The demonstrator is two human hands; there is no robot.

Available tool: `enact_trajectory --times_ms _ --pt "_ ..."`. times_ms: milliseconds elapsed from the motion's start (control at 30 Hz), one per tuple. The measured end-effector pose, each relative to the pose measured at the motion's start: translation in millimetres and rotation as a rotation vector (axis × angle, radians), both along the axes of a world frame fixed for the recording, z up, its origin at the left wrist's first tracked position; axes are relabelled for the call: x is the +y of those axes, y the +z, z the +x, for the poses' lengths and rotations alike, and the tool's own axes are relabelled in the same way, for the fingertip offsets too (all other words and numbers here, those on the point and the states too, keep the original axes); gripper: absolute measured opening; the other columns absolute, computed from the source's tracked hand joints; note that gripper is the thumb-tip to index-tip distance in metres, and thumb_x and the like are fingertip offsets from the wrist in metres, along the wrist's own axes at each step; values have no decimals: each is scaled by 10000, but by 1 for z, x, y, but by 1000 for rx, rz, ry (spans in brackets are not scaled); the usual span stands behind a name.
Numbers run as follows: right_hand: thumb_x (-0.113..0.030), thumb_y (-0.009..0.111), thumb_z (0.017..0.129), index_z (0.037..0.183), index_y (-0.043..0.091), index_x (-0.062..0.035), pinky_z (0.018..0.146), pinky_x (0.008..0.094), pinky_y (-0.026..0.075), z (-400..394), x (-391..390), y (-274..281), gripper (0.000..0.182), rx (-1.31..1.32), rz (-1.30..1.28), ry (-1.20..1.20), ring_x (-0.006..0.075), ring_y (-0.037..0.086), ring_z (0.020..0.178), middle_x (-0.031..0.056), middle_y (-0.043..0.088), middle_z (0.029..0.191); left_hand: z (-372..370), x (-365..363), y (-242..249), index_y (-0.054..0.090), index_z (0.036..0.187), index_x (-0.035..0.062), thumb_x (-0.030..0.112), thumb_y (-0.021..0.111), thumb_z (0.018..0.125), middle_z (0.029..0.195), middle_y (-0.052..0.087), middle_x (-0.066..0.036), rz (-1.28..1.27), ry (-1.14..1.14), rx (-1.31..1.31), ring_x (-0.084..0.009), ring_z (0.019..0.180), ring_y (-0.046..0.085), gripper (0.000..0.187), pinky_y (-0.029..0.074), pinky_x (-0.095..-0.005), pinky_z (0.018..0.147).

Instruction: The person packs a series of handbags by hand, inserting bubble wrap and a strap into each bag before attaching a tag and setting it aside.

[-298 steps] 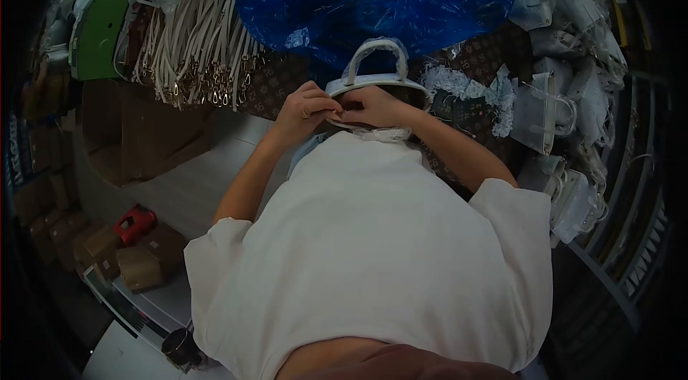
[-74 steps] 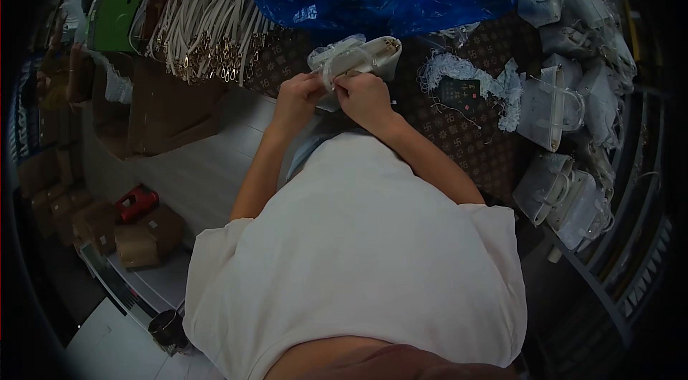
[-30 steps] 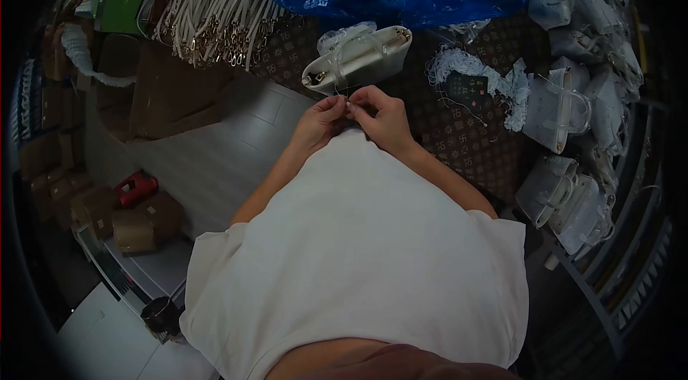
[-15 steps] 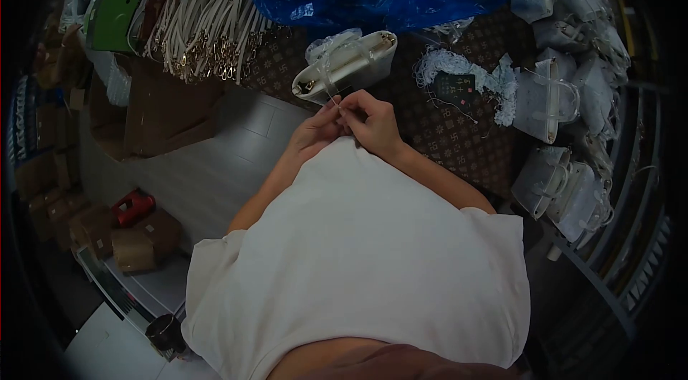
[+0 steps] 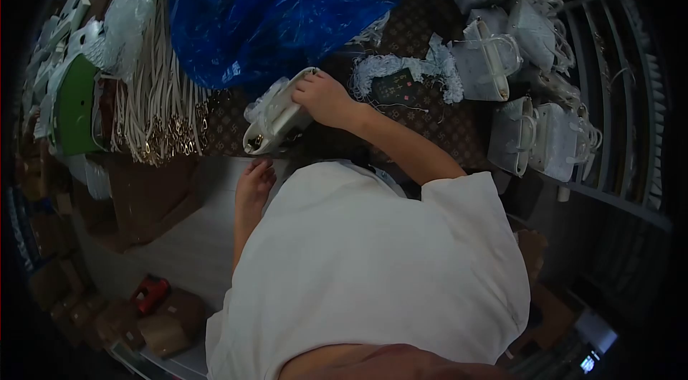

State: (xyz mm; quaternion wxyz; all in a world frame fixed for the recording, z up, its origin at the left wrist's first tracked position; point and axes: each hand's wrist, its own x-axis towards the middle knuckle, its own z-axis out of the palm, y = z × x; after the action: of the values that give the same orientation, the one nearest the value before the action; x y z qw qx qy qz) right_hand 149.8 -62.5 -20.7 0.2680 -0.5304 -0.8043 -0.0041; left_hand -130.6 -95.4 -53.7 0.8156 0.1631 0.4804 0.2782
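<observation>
White handbag [image 5: 284, 120] at the near edge of the brown patterned cover [image 5: 453, 130], tilted, with its long opening slanting from lower left to upper right and gold-coloured hardware at the lower left end. Clear plastic [image 5: 264, 109] bunched around the handles, on the side toward the pale straps [image 5: 147, 97]. Right hand [image 5: 322, 99] on the upper right end of the bag, pinching the rim, with fingers bent over the edge and thumb hidden from view. Left hand [image 5: 254, 183] just below the lower left end, apart from the bag, in a relaxed curl with fingers slightly spread. Just beyond the bag, a large crumpled blue plastic sheet [image 5: 279, 18]. To the left, the pale straps in a hanging bundle with gold-coloured clips at the near ends, and farther left a green panel [image 5: 74, 107]. To the right of the right hand, a dark card [image 5: 394, 87] with coloured marks, partly ringed by crumpled whitish material [image 5: 448, 77] and loose threads. Farther right, a crowd of whitish bags [image 5: 484, 68], many in clear plastic, beside a metal rack [image 5: 616, 97]. Below the straps, a brown box [image 5: 154, 201]; lower down on the left, a red object [image 5: 150, 294] against brown parcels [image 5: 172, 323], too dim to identify.
</observation>
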Motion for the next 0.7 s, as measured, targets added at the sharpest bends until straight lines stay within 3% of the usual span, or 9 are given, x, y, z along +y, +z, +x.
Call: enact_trajectory --times_ms 67,167,367,433,500,567,633,667,700 --pt "-165 688 637 782 580 -90 751 361 416 8 -7 7 196 46 -46 132 241 556 839 65 580 815 -10 3 -5 548 880 88 56 588 829 836 585 -29 -9 35 -147 -126 747 540 73 447 -273 674" --pt "-151 687 636 740 561 -88 719 359 415 34 -28 36 175 130 -57 4 247 560 828 70 579 804 -10 5 0 547 879 93 62 584 836 836 588 -31 -19 109 -71 -130 741 539 65 446 -274 677" --pt "-150 685 700 712 539 -18 581 351 415 152 -60 121 197 161 -23 -531 264 538 644 106 531 668 9 12 4 549 898 86 73 577 848 847 592 -40 -50 134 -22 -135 758 545 60 457 -270 700" --pt "-189 692 726 731 560 -6 568 326 415 201 -70 148 226 236 -101 -847 204 520 570 103 541 637 17 18 0 550 902 84 73 577 849 848 592 -39 -53 100 -34 -136 766 548 61 460 -270 706" --pt "-228 693 746 788 605 7 572 285 413 266 -77 164 254 372 -35 -1080 144 512 569 75 586 649 28 25 -2 550 906 81 74 576 849 849 592 -39 -56 66 -44 -137 774 551 62 462 -270 711" --pt "-233 728 703 807 643 25 611 309 448 346 -85 163 291 567 157 -1149 193 600 666 114 642 740 41 33 1 551 909 79 69 572 850 850 592 -39 -68 69 24 -138 782 554 63 463 -272 715" --pt "-215 726 731 876 633 62 631 314 452 388 -88 181 326 863 236 -1304 200 601 746 115 638 809 53 42 8 552 909 79 67 573 849 850 591 -38 -46 60 22 -139 783 555 65 464 -271 716" --pt "-215 726 731 876 633 62 631 314 452 403 -84 190 326 861 253 -1302 200 601 746 115 638 809 59 46 11 553 909 79 66 575 847 850 591 -37 -32 67 29 -140 784 556 67 464 -270 718" --pt "-187 715 747 945 604 71 652 321 457 416 -77 200 344 1140 387 -1287 217 594 796 128 622 897 64 49 12 553 909 79 66 575 847 850 591 -37 -19 66 18 -140 784 556 67 464 -270 718"
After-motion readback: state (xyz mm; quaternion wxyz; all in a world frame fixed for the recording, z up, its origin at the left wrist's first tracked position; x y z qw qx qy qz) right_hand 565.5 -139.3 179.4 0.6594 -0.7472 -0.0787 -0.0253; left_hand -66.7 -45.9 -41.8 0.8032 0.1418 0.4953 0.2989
